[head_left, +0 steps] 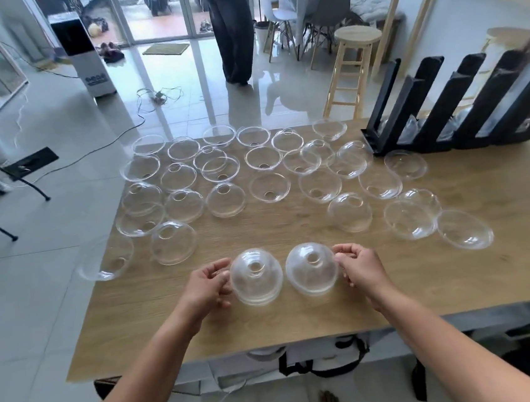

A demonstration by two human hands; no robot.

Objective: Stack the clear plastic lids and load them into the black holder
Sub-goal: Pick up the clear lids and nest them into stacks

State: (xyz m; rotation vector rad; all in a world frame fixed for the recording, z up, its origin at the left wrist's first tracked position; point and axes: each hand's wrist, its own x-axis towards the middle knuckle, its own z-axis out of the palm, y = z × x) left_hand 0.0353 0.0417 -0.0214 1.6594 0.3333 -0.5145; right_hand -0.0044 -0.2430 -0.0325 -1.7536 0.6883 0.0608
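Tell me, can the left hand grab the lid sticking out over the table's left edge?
Probably yes. That overhanging lid lies close to the left hand, with only bare table between them. But the hand grips a domed lid, so it is not free.

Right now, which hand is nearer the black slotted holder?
Right. The right hand, gripping a clear domed lid, is left of the black slotted holder and nearer you; the left hand, gripping a second lid, is farther left.
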